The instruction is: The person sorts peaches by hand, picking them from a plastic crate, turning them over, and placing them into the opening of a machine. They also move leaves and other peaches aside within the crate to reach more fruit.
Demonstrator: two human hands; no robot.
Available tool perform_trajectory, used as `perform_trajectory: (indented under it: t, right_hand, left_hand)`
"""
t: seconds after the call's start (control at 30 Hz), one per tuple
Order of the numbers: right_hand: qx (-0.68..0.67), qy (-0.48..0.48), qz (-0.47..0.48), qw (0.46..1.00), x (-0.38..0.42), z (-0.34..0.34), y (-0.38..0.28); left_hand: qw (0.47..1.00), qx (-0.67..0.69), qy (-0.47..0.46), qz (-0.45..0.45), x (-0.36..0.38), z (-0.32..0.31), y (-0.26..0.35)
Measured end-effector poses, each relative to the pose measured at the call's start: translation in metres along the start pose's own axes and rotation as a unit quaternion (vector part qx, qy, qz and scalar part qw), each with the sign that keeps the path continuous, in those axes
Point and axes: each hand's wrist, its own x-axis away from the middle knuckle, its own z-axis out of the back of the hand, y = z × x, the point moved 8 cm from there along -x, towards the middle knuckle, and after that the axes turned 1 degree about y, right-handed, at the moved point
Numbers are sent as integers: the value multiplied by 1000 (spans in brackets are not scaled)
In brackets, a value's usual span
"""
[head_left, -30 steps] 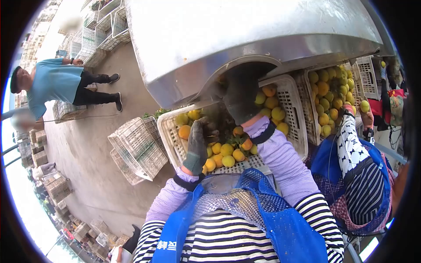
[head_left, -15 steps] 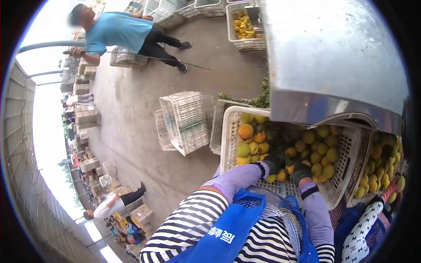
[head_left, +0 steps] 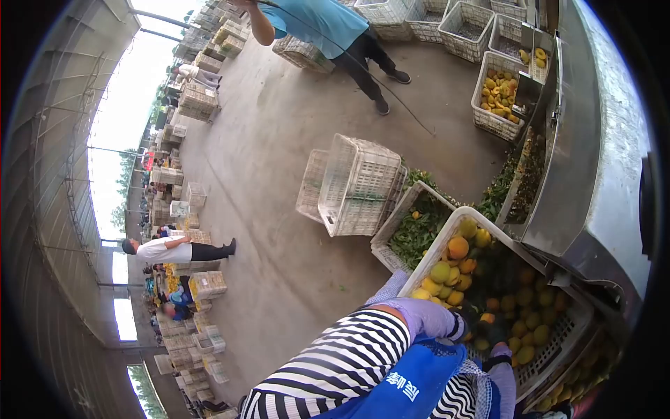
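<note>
A white plastic crate [head_left: 431,260] filled with yellow and orange fruit [head_left: 457,248] sits below me, under the edge of a metal machine. Both my hands wear dark gloves over purple sleeves. My left hand [head_left: 468,322] rests among the fruit at the crate's near edge, next to a small orange fruit [head_left: 486,318]. My right hand [head_left: 497,341] lies just beside it, also down in the fruit. The gloves are small and dark, so the fingers' grip is unclear.
A big steel machine [head_left: 593,174] overhangs the crate on the right. A crate of green leaves [head_left: 417,232] and stacked empty white crates [head_left: 359,183] stand on the concrete floor. Another fruit crate [head_left: 495,94] is farther off. A person in a blue shirt [head_left: 321,21] stands beyond; another person in white [head_left: 174,250] bends at left.
The view has swung left and away from the machine. My hands have drawn back from the middle of the crate to its near edge and sit close together.
</note>
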Motion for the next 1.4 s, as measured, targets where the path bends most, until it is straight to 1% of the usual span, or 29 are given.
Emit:
perform_trajectory:
  t: [0.1, 0.2, 0.27, 0.33, 0.43, 0.53, 0.6, 0.63, 0.67, 0.7, 0.73, 0.77, 0.83, 0.87, 0.9, 0.93, 1.0, 1.03, 1.1, 1.13, 1.2, 1.23, 1.27, 1.33, 1.4]
  right_hand:
    - [-44, -4, -19, 999, -3, 3, 1]
    - [-119, -6, -39, 992, -6, 9, 4]
    - [-199, -6, -62, 978, -6, 16, 9]
    - [-298, -7, -80, 951, -4, 24, 14]
    - [-470, -7, -95, 877, 5, 38, 18]
    - [-632, -15, -63, 772, 16, 58, 10]
    - [-707, -30, -27, 706, 33, 75, -11]
    - [-727, -27, -8, 686, 48, 86, -14]
    - [-686, -24, 19, 727, 66, 116, -64]
    - [-636, -17, 49, 770, 79, 140, -116]
    - [-591, 2, 77, 803, 93, 159, -145]
    - [-555, 20, 109, 825, 101, 175, -170]
    - [-485, 107, 201, 844, 96, 179, -171]
    - [-472, 112, 199, 851, 100, 179, -175]
    - [-462, 111, 197, 858, 106, 180, -181]
    - [-450, 108, 198, 864, 109, 183, -187]
    - [-518, 75, 186, 832, 116, 192, -196]
    - [-550, 59, 181, 814, 119, 193, -198]
    - [-457, 123, 223, 852, 122, 201, -201]
    - [-407, 151, 241, 868, 125, 203, -203]
    - [-335, 183, 262, 886, 132, 209, -210]
    - [-299, 196, 274, 893, 135, 212, -215]
    - [-300, 200, 265, 894, 138, 215, -218]
    - [-304, 204, 247, 897, 142, 220, -225]
    - [-385, 201, 274, 858, 141, 222, -223]
  left_hand:
    - [1000, 2, 1, -2, 1, -1, -1]
    - [1000, 5, 5, -7, 4, -1, 1]
    - [1000, 4, 7, -8, 8, 0, 0]
    - [1000, 3, 15, -10, 12, 1, 0]
    - [999, 6, 26, -19, 22, 4, -1]
    - [997, 18, 62, -34, 31, 19, -3]
    - [992, 47, 95, -75, 40, 35, 9]
    - [981, 110, 119, -106, 46, 44, 11]
    - [958, 212, 133, -140, 60, 61, 14]
    - [924, 316, 135, -170, 74, 81, 14]
    - [901, 365, 132, -193, 87, 103, 17]
    - [909, 326, 127, -226, 100, 121, 31]
    - [945, 146, 155, -249, 119, 152, 64]
    - [919, 299, 142, -212, 118, 156, 69]
    - [871, 445, 128, -162, 121, 153, 70]
    - [801, 578, 114, -103, 121, 149, 66]
    - [793, 587, 103, -125, 129, 155, 79]
    - [798, 577, 105, -138, 133, 154, 83]
    - [805, 559, 110, -165, 139, 154, 91]
    - [800, 564, 110, -173, 143, 154, 93]
    - [731, 648, 75, -198, 152, 157, 103]
    - [762, 611, 93, -195, 150, 154, 94]
    - [790, 571, 113, -192, 146, 147, 80]
    - [778, 585, 114, -197, 148, 155, 82]
    - [690, 687, 75, -214, 152, 167, 93]
